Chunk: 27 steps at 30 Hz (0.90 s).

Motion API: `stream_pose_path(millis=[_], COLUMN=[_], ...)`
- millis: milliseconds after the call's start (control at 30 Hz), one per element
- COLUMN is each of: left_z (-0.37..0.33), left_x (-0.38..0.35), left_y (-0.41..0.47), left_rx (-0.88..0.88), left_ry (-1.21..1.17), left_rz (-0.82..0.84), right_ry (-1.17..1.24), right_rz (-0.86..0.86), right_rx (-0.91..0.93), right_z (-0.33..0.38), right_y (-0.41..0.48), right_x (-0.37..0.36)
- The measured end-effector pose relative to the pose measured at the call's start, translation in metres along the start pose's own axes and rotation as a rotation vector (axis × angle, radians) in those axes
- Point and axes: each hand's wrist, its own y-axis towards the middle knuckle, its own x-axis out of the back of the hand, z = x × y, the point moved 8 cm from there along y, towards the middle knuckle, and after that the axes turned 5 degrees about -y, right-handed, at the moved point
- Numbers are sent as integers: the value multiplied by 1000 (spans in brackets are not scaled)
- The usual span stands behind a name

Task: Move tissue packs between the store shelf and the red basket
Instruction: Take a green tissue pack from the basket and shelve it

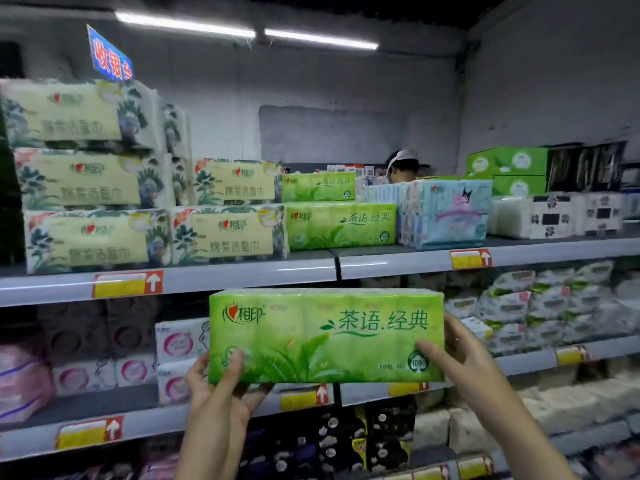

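I hold a long green tissue pack (325, 336) in the air in front of the second shelf, its printed face towards me. My left hand (216, 393) grips its lower left corner, thumb on the front. My right hand (460, 362) grips its right end, thumb on the front near the round "100" mark. Two matching green packs (341, 225) lie stacked on the top shelf (242, 271), just above. The red basket is out of view.
Yellow-and-floral tissue packs (93, 188) are stacked at the top shelf's left; a pale blue cartoon pack (446, 213) and white packs (554, 214) stand at its right. Lower shelves hold pink, white and dark packs. A person's head (401, 166) shows behind the shelf.
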Motion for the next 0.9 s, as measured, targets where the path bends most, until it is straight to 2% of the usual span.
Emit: stream_pose_path(millis=[367,467,600,767,900], left_z=[53,63,75,72,58], left_x=[-73,-75,-74,-73,-83], left_y=[49,56,62,68,75], left_rx=[-53,-37,-49,-46,-86], left_ry=[13,34,-51,1,130], left_rz=[77,20,-5,30,158], right_ry=[-90,-82,-95,-66,-44], right_rz=[49,56,64,44,-15], right_rx=[92,109,112,114,117], right_z=[-10,-11,-21,-27,-24], right_y=[90,99,110,116,126], right_x=[61,62,64,63,62])
